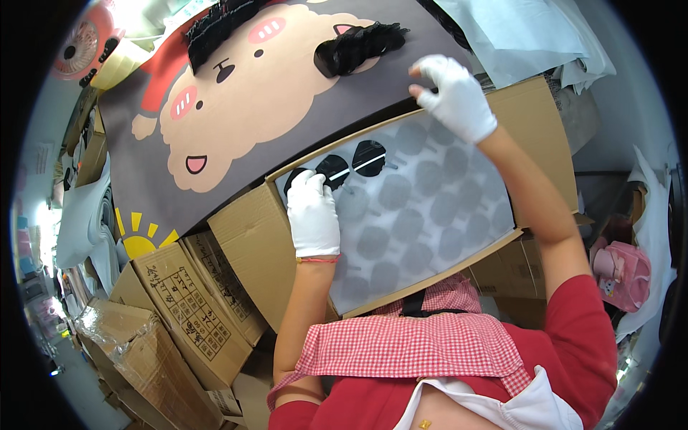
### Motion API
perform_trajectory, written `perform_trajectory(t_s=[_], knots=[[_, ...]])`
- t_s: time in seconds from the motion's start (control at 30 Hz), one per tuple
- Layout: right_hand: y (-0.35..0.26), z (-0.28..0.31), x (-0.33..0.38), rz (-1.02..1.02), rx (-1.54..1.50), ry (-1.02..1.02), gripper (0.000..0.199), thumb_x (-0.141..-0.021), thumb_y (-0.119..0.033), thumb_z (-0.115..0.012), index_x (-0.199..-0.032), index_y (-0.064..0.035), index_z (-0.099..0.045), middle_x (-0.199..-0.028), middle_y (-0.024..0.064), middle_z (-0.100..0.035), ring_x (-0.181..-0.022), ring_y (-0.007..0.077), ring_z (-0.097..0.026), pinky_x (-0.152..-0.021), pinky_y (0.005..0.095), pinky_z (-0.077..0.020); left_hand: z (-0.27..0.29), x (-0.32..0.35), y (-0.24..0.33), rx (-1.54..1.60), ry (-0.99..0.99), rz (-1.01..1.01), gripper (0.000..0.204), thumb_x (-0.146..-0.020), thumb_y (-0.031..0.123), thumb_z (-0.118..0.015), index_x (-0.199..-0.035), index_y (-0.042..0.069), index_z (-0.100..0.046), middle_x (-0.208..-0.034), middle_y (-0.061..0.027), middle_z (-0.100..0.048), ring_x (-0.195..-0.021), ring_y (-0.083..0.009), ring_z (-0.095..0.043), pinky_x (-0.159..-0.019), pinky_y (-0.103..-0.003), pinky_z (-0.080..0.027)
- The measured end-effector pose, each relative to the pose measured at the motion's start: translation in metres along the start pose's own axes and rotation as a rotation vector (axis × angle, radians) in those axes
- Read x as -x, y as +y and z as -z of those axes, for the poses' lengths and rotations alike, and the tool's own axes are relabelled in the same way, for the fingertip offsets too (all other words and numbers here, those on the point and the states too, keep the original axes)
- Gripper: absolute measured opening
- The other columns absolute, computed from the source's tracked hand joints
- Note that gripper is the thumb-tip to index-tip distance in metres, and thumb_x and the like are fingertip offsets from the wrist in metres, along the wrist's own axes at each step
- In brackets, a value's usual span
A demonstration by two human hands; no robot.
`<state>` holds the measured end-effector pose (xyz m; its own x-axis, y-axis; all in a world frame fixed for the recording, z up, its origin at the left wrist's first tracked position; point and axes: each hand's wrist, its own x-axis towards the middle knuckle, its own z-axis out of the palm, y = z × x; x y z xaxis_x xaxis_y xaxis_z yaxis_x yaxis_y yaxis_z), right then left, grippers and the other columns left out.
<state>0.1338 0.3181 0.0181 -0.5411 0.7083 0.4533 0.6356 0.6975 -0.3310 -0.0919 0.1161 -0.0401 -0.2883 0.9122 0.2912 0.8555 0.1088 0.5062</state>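
Both my hands wear white gloves with some bare fingertips. My left hand [313, 213] is closed at the leftmost black round bundle [294, 176], in the far left corner of an open cardboard box; its fingers partly hide the bundle. Two more black round bundles with white bands, a middle one [334, 172] and a right one [370, 158], lie beside it along the far edge. They rest on a translucent white sheet [365, 204], through which several similar round shapes show. Beyond the box's far right edge, my right hand [453, 99] is raised, fingers bent and apart, holding nothing visible.
Cardboard flaps [247, 233] spread beside the box. Behind it, a table with a cartoon-printed cover [287, 115] bears black hair-like bundles [358, 49]. White sheets [512, 32] lie at the far right. Other cartons [193, 308] stand at left; a pink bag [623, 276] is at right.
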Motion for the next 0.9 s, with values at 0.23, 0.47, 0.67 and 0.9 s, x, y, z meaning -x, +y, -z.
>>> perform_trajectory(t_s=[0.23, 0.47, 0.67, 0.9], knots=[[0.064, -0.015, -0.108, 0.275, 0.265, -0.16, 0.05, -0.078, -0.01, -0.072, -0.126, -0.0086, -0.06, -0.133, 0.0098, -0.059, -0.127, 0.0286, -0.051, -0.108, 0.0398, -0.0389, 0.004, -0.054, 0.032, -0.082, 0.008, -0.134, 0.022, -0.077, 0.002, -0.069, -0.098, 0.005, -0.064, -0.103, -0.0128, -0.061, -0.095, -0.0316, -0.059, -0.083, -0.041, -0.051], [0.034, -0.027, -0.149, 0.457, 0.252, -0.302, 0.022, -0.083, -0.015, -0.061, -0.104, -0.0082, -0.063, -0.096, 0.0116, -0.067, -0.09, 0.031, -0.066, -0.083, 0.039, -0.0505, -0.022, -0.134, 0.044, 0.183, -0.023, 0.009, 0.072, -0.079, 0.009, -0.071, -0.141, -0.005, -0.038, -0.133, -0.0262, -0.053, -0.123, -0.0395, -0.053, -0.104, -0.042, -0.043], [-0.012, -0.039, -0.16, 0.419, 0.163, -0.438, 0.038, -0.086, -0.038, -0.065, -0.109, -0.0075, -0.06, -0.103, 0.0158, -0.067, -0.09, 0.0355, -0.068, -0.076, 0.044, -0.0543, -0.039, -0.15, 0.05, 0.566, -0.101, 0.284, 0.078, -0.081, 0.005, -0.061, -0.151, 0.004, -0.025, -0.141, -0.0265, -0.048, -0.13, -0.0338, -0.051, -0.104, -0.038, -0.044], [-0.059, -0.047, -0.144, 0.39, -0.004, -0.192, 0.018, -0.09, -0.027, -0.062, -0.09, -0.0101, -0.065, -0.075, 0.0144, -0.067, -0.072, 0.0333, -0.068, -0.065, 0.0428, -0.0544, -0.015, -0.129, 0.042, 0.939, 0.122, 0.357, 0.072, -0.089, 0.014, -0.067, -0.149, 0.0, -0.03, -0.143, -0.0176, -0.046, -0.131, -0.0241, -0.046, -0.11, -0.034, -0.036]])
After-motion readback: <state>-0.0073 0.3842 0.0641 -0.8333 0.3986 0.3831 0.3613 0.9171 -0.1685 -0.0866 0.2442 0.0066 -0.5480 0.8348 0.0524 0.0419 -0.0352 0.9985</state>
